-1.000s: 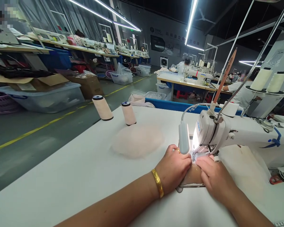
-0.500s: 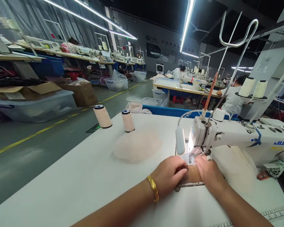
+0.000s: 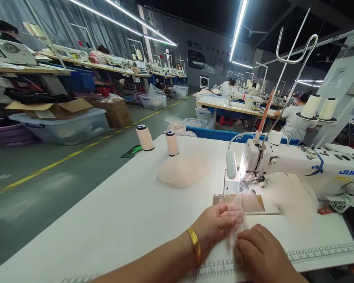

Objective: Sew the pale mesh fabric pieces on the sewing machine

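Note:
In the head view, a piece of thin, sheer pale fabric (image 3: 238,208) stretches between my hands in front of a white sewing machine (image 3: 286,159). My left hand (image 3: 215,226), with a gold bracelet at the wrist, has its fingers closed round the fabric. Lower and to the right, my right hand (image 3: 261,249) pinches the fabric's near part; its fingertips are partly hidden. Just beyond both hands lies a brown panel (image 3: 252,203) by the needle area. Under the machine arm rests a bunched heap of sheer pale fabric (image 3: 297,200).
Left of the machine lies a round pile of pale fabric (image 3: 183,173). Behind it stand two peach thread cones (image 3: 145,138). A printed ruler strip (image 3: 321,253) runs along the table's near edge. A lamp (image 3: 231,165) hangs beside the needle. A person (image 3: 293,120) sits behind.
Both hands have drawn back from the needle area towards me, lifting the sheer fabric off the brown panel. The camera view has turned slightly left.

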`<action>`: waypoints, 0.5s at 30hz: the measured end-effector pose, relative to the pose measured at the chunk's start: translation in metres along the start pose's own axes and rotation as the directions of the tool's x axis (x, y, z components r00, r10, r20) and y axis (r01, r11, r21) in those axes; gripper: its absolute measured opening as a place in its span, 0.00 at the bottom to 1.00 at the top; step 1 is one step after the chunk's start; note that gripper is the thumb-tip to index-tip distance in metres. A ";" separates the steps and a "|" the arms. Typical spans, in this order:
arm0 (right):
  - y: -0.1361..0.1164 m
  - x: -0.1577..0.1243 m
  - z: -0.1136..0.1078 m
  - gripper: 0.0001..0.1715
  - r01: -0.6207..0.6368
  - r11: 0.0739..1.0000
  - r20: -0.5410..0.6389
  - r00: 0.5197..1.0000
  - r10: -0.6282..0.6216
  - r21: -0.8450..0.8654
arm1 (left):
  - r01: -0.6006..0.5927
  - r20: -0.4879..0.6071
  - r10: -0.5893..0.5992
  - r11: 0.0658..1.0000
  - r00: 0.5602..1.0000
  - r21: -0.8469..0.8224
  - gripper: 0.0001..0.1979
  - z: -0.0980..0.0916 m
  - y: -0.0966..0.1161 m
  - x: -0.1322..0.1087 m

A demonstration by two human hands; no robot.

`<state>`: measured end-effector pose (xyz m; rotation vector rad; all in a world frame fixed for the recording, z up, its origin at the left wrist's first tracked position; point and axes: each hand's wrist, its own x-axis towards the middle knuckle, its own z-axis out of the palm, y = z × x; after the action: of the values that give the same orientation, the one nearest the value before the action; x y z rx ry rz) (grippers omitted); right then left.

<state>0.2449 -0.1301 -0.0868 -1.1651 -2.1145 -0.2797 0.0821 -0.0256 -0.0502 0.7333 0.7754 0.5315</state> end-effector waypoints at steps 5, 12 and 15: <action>-0.003 0.017 -0.021 0.11 -0.084 0.979 0.112 0.992 0.064 0.185 | 0.014 -0.046 -0.014 1.000 0.999 -0.003 0.38 -0.007 0.004 -0.016; 0.020 0.052 -0.026 0.23 -0.286 0.924 0.204 0.950 0.239 0.253 | 0.040 -0.034 -0.038 0.998 0.999 0.054 0.30 -0.017 0.012 -0.044; 0.022 0.082 -0.019 0.30 -0.342 0.869 0.415 0.892 0.179 0.359 | -0.039 0.082 0.020 0.971 0.996 0.234 0.18 -0.024 0.016 -0.055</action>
<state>0.2427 -0.0726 -0.0210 -1.2889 -2.1360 0.5508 0.0275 -0.0430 -0.0266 0.9815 0.7615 0.4384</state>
